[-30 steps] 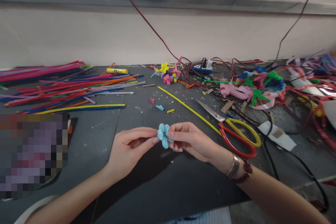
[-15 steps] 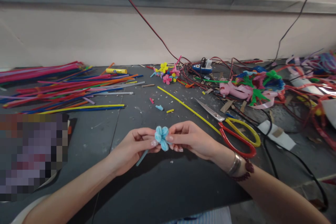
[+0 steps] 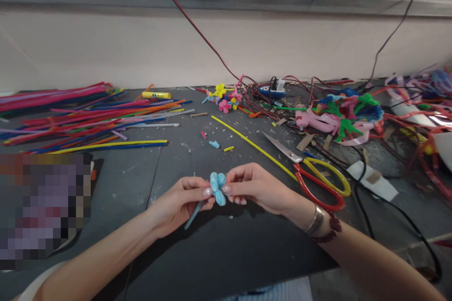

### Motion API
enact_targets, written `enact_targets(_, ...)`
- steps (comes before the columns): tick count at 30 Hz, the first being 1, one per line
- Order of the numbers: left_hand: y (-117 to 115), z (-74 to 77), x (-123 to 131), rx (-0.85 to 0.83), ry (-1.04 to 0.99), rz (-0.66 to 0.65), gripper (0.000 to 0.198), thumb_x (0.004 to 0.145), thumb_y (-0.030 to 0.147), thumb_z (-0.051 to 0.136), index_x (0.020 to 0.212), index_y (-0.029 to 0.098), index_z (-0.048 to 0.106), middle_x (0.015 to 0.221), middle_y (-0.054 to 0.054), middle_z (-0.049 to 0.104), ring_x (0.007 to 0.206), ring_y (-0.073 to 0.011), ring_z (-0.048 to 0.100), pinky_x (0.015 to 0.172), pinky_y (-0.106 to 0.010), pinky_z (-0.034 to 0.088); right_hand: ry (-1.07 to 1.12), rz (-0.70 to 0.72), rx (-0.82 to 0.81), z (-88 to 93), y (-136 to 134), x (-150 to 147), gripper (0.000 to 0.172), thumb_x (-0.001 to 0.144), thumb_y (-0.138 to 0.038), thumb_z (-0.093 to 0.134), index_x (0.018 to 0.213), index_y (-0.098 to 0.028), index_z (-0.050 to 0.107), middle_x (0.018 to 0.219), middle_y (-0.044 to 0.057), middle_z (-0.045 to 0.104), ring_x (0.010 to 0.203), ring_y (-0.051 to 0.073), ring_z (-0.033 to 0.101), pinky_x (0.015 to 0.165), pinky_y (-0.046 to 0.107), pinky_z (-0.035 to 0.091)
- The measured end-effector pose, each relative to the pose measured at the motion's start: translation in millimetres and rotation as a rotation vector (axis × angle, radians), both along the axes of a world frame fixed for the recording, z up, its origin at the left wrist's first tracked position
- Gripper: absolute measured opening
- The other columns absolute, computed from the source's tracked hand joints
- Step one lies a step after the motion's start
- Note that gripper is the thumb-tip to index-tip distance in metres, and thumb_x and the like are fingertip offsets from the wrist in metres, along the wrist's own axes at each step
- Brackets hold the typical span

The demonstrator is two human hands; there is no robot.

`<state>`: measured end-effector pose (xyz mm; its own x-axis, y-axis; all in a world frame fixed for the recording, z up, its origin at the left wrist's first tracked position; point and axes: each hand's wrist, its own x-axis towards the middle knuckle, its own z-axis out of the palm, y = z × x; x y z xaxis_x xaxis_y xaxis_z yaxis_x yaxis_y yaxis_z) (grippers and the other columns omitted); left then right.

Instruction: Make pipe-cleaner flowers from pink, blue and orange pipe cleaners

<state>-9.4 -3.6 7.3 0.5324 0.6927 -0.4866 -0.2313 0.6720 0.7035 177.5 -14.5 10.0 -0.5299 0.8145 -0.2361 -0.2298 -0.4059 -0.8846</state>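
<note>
Between my two hands is a light blue pipe-cleaner flower (image 3: 219,195) with several looped petals. My left hand (image 3: 189,197) pinches its left side, thumb on top, and a straight blue stem (image 3: 192,217) sticks out below those fingers toward me. On the other side, my right hand (image 3: 252,187) grips a petal between thumb and fingertips. Past the hands lie short pipe-cleaner scraps: a blue one (image 3: 214,144), a yellow one (image 3: 229,149) and a pink one (image 3: 204,135). A long yellow pipe cleaner (image 3: 252,145) runs diagonally to the scissors (image 3: 319,183), right of my right hand.
Bundles of coloured pipe cleaners (image 3: 88,120) spread over the left of the dark table (image 3: 183,263), near a yellow tube (image 3: 156,95). Small finished flowers (image 3: 225,99) sit at the back. Cables, a power strip (image 3: 271,91) and a pink glue gun (image 3: 318,122) crowd the right.
The blue flower has turned slightly between my fingers, so its petals face differently and more of the stem shows below. My hands have stayed in nearly the same place.
</note>
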Motion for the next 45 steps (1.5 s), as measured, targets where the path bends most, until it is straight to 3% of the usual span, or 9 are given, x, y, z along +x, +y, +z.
enact_targets(5,0,-2.6,-1,0.091,-0.068,-0.023,0.008,0.057,0.017,0.077,0.06,0.014,0.07,0.055,-0.001,0.067,0.048,-0.006,0.058,0.051,-0.011,0.048,0.069,0.018,-0.052,0.1,-2,-3,0.012,0.07,-0.019,0.068,0.067,-0.01,0.061,0.055,-0.003,0.057,0.045,0.001,0.047,0.046,0.013,0.035)
enact_targets(12,5,0.3,-4,0.336,0.047,0.019,0.007,0.059,0.017,0.076,0.065,0.016,0.073,0.059,-0.002,0.07,0.054,-0.009,0.062,0.055,-0.014,0.05,0.021,-0.011,0.021,1.8,-1,-3,0.014,0.073,-0.022,0.065,0.066,-0.01,0.06,0.055,-0.002,0.057,0.045,0.002,0.047,0.045,0.015,0.034)
enact_targets(16,5,0.6,-1,0.272,0.011,0.008,0.006,0.058,0.018,0.077,0.061,0.016,0.072,0.057,0.0,0.069,0.053,-0.0072,0.061,0.054,-0.012,0.049,0.027,0.032,0.041,-0.5,-2,-2,0.013,0.075,-0.021,0.063,0.069,-0.01,0.061,0.057,-0.001,0.058,0.046,0.003,0.046,0.048,0.015,0.035)
enact_targets(23,-1,-3.3,3,0.171,0.008,0.076,0.012,0.053,0.02,0.079,0.058,0.015,0.069,0.058,0.001,0.067,0.055,-0.0069,0.059,0.055,-0.012,0.048,0.093,-0.051,0.017,-2.2,-8,-9,0.011,0.073,-0.02,0.065,0.067,-0.01,0.063,0.056,-0.002,0.058,0.047,0.002,0.046,0.048,0.015,0.033)
enact_targets(33,3,-8.8,-3,0.24,0.003,0.022,0.009,0.065,0.024,0.072,0.066,0.015,0.07,0.056,0.001,0.065,0.051,-0.0051,0.055,0.053,-0.011,0.046,0.076,-0.067,0.092,2.9,-1,-3,0.016,0.076,-0.028,0.062,0.073,-0.012,0.065,0.059,0.0,0.06,0.052,0.006,0.054,0.052,0.017,0.042)
enact_targets(36,3,-7.7,-4,0.42,0.121,0.042,0.006,0.067,0.023,0.07,0.071,0.019,0.071,0.063,0.0,0.068,0.057,-0.0084,0.059,0.057,-0.015,0.048,0.067,-0.073,0.086,0.9,-1,-3,0.012,0.074,-0.023,0.064,0.072,-0.012,0.065,0.058,0.0,0.061,0.052,0.005,0.053,0.051,0.017,0.042)
enact_targets(40,3,-3.1,-7,0.886,0.427,0.13,0.012,0.067,0.018,0.068,0.077,0.023,0.072,0.087,-0.002,0.071,0.076,-0.016,0.064,0.068,-0.022,0.05,0.056,-0.119,0.05,1.8,-2,-4,0.012,0.073,-0.022,0.065,0.068,-0.011,0.065,0.056,-0.001,0.06,0.05,0.005,0.053,0.049,0.015,0.041)
enact_targets(42,1,0.7,-8,1.087,0.553,0.139,0.014,0.067,0.015,0.067,0.075,0.025,0.073,0.086,-0.001,0.072,0.076,-0.0172,0.064,0.069,-0.023,0.05,0.04,-0.12,0.035,2.4,-2,-4,0.013,0.073,-0.023,0.065,0.067,-0.011,0.065,0.056,0.0,0.061,0.05,0.005,0.053,0.049,0.015,0.042)
enact_targets(45,-1,5.7,-7,1.236,0.656,0.143,0.018,0.067,0.013,0.066,0.073,0.028,0.074,0.078,0.001,0.072,0.067,-0.0168,0.065,0.067,-0.025,0.051,0.024,-0.102,0.011,2.1,-3,-4,0.015,0.071,-0.025,0.066,0.068,-0.01,0.066,0.057,0.001,0.062,0.05,0.006,0.055,0.048,0.016,0.043)
